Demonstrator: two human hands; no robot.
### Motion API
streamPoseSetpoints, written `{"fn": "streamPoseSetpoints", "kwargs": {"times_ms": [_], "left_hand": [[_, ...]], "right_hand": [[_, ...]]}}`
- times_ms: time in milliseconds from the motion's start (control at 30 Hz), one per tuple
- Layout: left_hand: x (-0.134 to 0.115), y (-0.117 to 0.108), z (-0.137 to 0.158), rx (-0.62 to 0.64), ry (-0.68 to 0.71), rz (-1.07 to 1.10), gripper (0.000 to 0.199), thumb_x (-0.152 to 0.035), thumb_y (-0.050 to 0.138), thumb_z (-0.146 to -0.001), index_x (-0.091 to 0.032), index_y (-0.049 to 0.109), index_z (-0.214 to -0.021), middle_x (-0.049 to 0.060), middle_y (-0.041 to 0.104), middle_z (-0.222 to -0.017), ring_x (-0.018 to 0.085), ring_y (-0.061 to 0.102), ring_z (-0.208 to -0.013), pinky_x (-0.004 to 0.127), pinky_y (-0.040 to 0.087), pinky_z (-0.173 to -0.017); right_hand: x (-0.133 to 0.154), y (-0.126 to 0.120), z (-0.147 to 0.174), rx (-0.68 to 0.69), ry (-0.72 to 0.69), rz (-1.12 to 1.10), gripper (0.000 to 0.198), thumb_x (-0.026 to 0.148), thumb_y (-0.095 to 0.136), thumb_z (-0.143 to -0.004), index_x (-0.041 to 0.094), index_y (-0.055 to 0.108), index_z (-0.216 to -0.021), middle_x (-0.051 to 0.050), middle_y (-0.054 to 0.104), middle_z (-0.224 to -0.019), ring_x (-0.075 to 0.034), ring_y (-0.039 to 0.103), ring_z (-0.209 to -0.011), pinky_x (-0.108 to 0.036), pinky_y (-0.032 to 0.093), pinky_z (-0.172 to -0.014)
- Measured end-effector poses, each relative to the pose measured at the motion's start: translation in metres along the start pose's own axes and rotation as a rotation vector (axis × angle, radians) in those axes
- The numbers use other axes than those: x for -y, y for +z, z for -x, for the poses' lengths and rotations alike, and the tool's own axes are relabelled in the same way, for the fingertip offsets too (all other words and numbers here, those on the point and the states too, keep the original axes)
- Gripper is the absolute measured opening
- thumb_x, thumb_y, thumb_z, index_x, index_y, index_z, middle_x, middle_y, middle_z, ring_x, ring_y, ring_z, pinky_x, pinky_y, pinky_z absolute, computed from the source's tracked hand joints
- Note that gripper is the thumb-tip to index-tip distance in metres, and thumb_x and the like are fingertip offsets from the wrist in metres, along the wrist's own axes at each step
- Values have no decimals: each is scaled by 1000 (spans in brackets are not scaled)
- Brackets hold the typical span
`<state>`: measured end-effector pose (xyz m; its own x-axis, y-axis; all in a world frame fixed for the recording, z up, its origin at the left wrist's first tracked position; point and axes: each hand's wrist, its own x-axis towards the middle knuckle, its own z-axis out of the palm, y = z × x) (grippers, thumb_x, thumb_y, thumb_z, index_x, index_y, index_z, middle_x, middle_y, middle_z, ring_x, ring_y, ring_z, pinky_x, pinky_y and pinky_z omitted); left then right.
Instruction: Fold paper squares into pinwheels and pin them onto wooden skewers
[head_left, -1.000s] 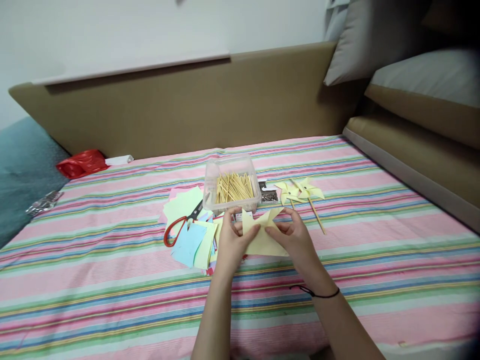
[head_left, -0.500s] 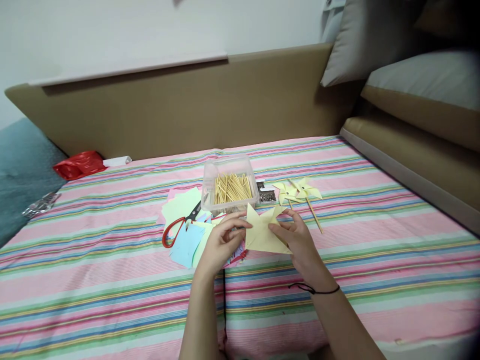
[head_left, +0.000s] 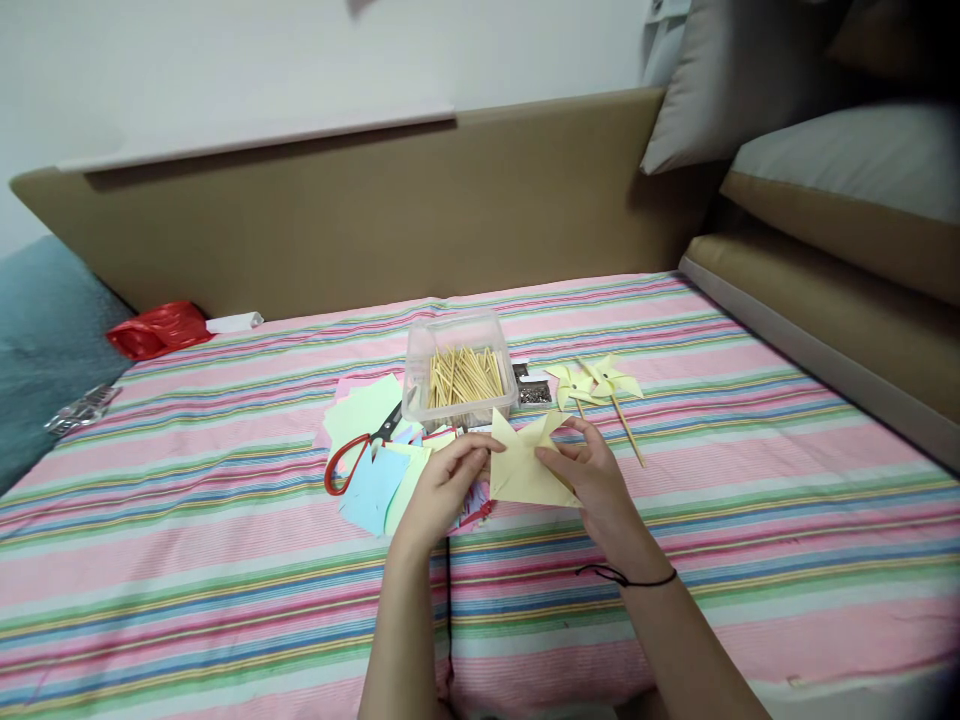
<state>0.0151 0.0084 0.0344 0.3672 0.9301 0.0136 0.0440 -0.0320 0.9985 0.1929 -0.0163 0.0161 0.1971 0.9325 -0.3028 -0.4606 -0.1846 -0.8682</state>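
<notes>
A pale yellow paper with slit, pointed corners is held up between my hands. My right hand grips its right side, the thumb lying on the front and the fingers behind. My left hand is closed at the paper's left edge, fingertips and thumb drawn together there; the exact contact is partly hidden. Beyond my right hand lie two yellow paper pinwheels on sticks. Left of my left hand, red-handled scissors rest on a pile of coloured paper pieces.
A clear plastic box full of thin wooden sticks stands behind my hands. Small packs of dark metal bits lie beside it. A red plastic bag sits far left on the striped cloth. Cushions are at the right.
My left hand's fingers have drawn closer together and down a little at the paper's left edge. The paper and my right hand have barely moved.
</notes>
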Motion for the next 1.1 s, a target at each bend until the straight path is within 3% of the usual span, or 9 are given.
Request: {"fn": "streamPoseSetpoints", "kwargs": {"times_ms": [233, 400, 600, 733, 867, 1100], "left_hand": [[5, -5, 3, 120, -11, 115, 12, -23, 68, -74, -17, 69, -84, 9, 53, -113, 15, 61, -83, 28, 51, -74], [1, -2, 1, 79, 27, 38, 12, -27, 68, -74, -16, 68, -78, 8, 55, -102, 17, 58, -85, 26, 50, -71], [6, 7, -4, 32, 71, -92, 18, -33, 64, -78, -16, 68, -76, 6, 55, -82, 14, 52, -70, 22, 44, -59], [8, 16, -6, -50, 69, -145, 19, -34, 65, -77, -16, 69, -76, 5, 57, -80, 13, 54, -69, 22, 41, -57], [11, 21, -6, -129, 42, -113, 19, -35, 69, -73, -16, 67, -74, 4, 61, -76, 12, 54, -63, 21, 40, -55], [17, 23, -5, -166, -28, -19, 21, -35, 74, -68, -17, 64, -73, -2, 50, -54, 8, 40, -46, 20, 28, -44]], "right_hand": [[0, 0, 0, 0, -7, 24, 69, 35, 85, -52, 25, 42, -105, -1, 73, -73, -24, 69, -62, -33, 54, -53], [-1, -1, 0, 15, -4, 45, 68, 34, 84, -53, 25, 43, -106, -1, 74, -74, -23, 69, -62, -33, 54, -56], [-5, 2, -1, 35, -35, 65, 69, 35, 83, -54, 26, 40, -108, -2, 74, -74, -23, 69, -61, -32, 52, -54], [-7, 4, 0, 40, -54, 71, 68, 34, 83, -56, 26, 39, -108, -2, 75, -75, -22, 68, -61, -32, 52, -56], [-6, 4, 0, 45, -59, 89, 65, 35, 82, -58, 26, 40, -107, -2, 74, -76, -22, 69, -62, -32, 53, -56], [-7, 3, 0, 51, -54, 85, 66, 37, 83, -57, 26, 41, -107, -2, 75, -76, -23, 69, -64, -32, 53, -56]]}}
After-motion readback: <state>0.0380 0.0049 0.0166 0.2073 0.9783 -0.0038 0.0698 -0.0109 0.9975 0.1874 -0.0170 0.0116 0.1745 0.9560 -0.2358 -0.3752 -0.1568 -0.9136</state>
